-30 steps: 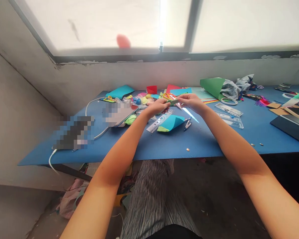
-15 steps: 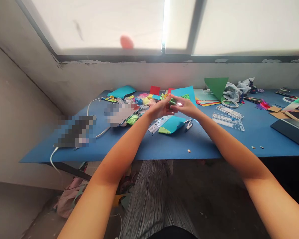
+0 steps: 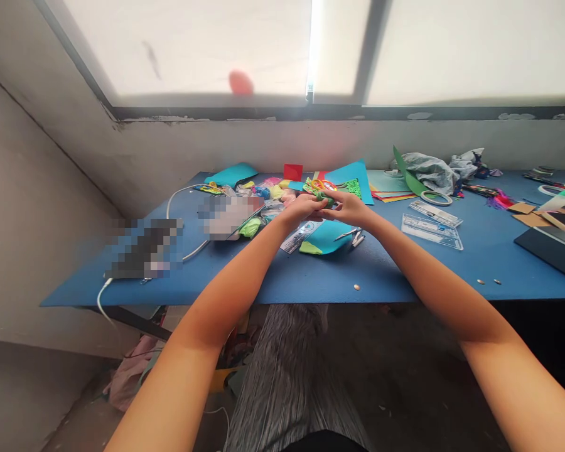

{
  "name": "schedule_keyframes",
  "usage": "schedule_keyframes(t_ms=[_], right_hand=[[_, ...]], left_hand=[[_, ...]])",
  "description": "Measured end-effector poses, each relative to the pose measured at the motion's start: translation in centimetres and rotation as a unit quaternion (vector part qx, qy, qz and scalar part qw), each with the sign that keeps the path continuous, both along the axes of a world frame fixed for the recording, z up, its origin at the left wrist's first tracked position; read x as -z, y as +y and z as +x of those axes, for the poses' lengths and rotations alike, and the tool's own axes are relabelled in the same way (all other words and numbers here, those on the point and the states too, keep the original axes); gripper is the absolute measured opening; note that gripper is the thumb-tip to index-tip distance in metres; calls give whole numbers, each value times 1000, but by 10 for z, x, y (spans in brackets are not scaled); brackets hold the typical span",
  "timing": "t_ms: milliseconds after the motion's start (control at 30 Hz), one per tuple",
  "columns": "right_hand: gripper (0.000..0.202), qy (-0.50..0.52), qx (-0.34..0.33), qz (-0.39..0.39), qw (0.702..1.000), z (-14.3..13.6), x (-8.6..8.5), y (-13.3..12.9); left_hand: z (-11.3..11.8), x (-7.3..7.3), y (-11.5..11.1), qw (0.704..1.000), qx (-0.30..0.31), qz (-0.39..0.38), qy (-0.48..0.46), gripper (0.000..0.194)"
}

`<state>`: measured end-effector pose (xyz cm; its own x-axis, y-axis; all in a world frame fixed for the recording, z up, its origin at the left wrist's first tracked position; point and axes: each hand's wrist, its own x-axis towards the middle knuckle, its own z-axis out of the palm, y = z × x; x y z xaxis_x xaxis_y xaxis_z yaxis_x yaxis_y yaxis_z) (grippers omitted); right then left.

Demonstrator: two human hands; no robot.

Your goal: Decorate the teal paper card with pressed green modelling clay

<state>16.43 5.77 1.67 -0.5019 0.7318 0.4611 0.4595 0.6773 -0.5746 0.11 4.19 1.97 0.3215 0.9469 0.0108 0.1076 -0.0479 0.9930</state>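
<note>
Over the middle of the blue table, my left hand (image 3: 304, 209) and my right hand (image 3: 348, 209) meet with fingers closed around a small green lump (image 3: 324, 198). It looks like modelling clay, but the fingers cover most of it. Just below the hands lies a curled sheet of turquoise paper (image 3: 327, 238) with a lime-green edge. A clear ruler (image 3: 297, 237) with printed markings sits to its left. At its right side rests a drawing compass (image 3: 356, 238). Behind my hands are orange-handled scissors (image 3: 321, 184) and a bright green patterned piece (image 3: 353, 187).
Crumpled coloured clay packets (image 3: 275, 188) and two blurred-out devices fill the left side, with a white cable (image 3: 195, 251). To the right lie clear stencils (image 3: 432, 231), a white ring (image 3: 435, 198), green paper (image 3: 405, 174) and a dark board (image 3: 550, 251). A small button-like disc (image 3: 356, 287) lies near the front edge.
Both hands have come down slightly, and the green lump has turned between the fingers. The upright green paper at the back right has curled over.
</note>
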Motion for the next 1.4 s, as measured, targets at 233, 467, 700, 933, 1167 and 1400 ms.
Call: schedule_keyframes(t_ms=[233,467,700,933,1167,1400], right_hand=[[51,77,16,-27,997,-7,-6,-10],[64,216,43,-127,967,4,-14,-3],[47,381,56,-326,864,12,-25,-2],[60,352,33,-370,859,12,-34,-5],[73,300,-42,-443,844,20,-42,-16],[69,154,-25,-351,923,32,-20,-15]], left_hand=[[-8,-18,-13,992,92,-71,-44,69],[1,-16,-19,968,117,107,193,76],[21,-14,-47,895,164,215,355,37],[23,-17,-73,784,207,177,557,92],[57,-7,-98,724,108,178,657,57],[105,-3,-99,695,45,101,710,77]])
